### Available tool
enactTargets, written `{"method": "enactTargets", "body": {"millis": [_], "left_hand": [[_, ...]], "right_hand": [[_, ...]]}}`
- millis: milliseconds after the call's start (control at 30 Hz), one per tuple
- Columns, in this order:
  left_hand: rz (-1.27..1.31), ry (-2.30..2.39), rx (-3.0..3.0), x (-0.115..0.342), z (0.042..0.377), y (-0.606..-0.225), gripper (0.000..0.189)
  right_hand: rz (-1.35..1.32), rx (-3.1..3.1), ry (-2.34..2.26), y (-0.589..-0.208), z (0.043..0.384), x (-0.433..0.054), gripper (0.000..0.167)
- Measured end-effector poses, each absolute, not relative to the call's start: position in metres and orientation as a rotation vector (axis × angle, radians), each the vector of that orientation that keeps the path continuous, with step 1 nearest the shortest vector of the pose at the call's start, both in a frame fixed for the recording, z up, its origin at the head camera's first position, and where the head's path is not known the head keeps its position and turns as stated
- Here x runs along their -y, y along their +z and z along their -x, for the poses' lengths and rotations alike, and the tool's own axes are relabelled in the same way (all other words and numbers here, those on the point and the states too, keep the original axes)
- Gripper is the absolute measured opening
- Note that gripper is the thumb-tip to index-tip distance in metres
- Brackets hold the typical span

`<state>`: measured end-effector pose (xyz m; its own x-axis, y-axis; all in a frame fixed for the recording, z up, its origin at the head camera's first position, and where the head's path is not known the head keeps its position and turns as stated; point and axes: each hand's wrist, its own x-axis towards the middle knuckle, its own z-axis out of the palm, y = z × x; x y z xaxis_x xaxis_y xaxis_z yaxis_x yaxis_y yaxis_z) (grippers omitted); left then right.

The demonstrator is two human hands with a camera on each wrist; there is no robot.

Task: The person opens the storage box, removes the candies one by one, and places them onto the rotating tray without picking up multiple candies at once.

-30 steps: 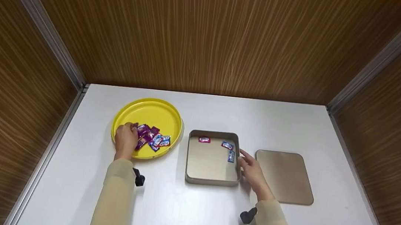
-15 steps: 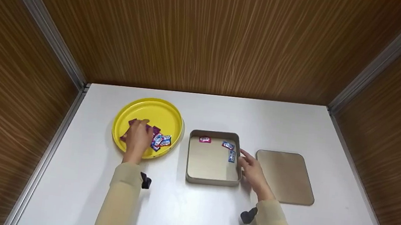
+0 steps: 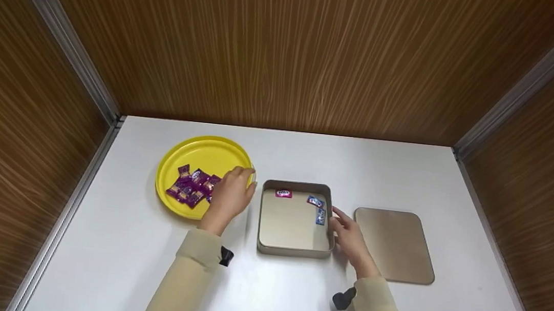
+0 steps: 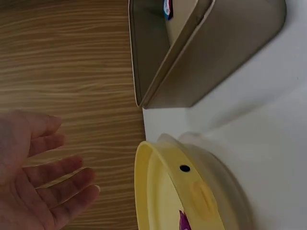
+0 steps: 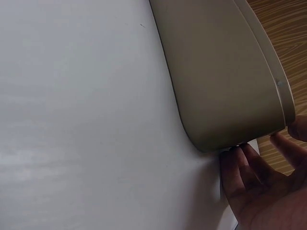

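My left hand (image 3: pixel 231 194) hovers over the right part of a yellow round tray (image 3: pixel 205 152), fingers loosely spread. In the left wrist view that hand (image 4: pixel 43 182) shows a bare palm holding nothing. Purple wrapped candies (image 3: pixel 195 188) lie in a heap on the tray; its right part is hidden behind the hand. A square gold-coloured tin (image 3: pixel 292 252) stands in the middle with a pink candy (image 3: pixel 283 193) and two blue candies (image 3: pixel 320 216) inside. My right hand (image 3: pixel 351 239) touches the tin's right wall with its fingertips, as the right wrist view also shows.
A flat gold-coloured lid (image 3: pixel 393 245) lies on the white table (image 3: pixel 282 300) right of the tin, beneath part of the right hand. Wood-grain panels (image 3: pixel 288 48) enclose the table at the back and both sides.
My left hand has moved rightward across the tray, from its left edge over the candies to its right side. The purple candies have been spread toward the left. My right hand stays at the tin.
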<state>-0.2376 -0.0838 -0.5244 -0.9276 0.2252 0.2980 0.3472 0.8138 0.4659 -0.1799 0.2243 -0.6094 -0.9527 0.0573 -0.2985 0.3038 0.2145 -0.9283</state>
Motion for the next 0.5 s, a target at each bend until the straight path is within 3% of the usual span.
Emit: {"method": "enactTargets", "body": {"millis": [300, 500], "left_hand": [[0.543, -0.692, 2.810, 0.060, 0.228, -0.525, 0.036], [0.596, -0.541, 2.883, 0.046, 0.223, -0.532, 0.050]], "right_hand": [[-0.337, -2.295, -1.809, -0.609, 0.178, -0.223, 0.049], [-0.331, -2.288, -1.824, -0.611, 0.179, -0.224, 0.048]]}}
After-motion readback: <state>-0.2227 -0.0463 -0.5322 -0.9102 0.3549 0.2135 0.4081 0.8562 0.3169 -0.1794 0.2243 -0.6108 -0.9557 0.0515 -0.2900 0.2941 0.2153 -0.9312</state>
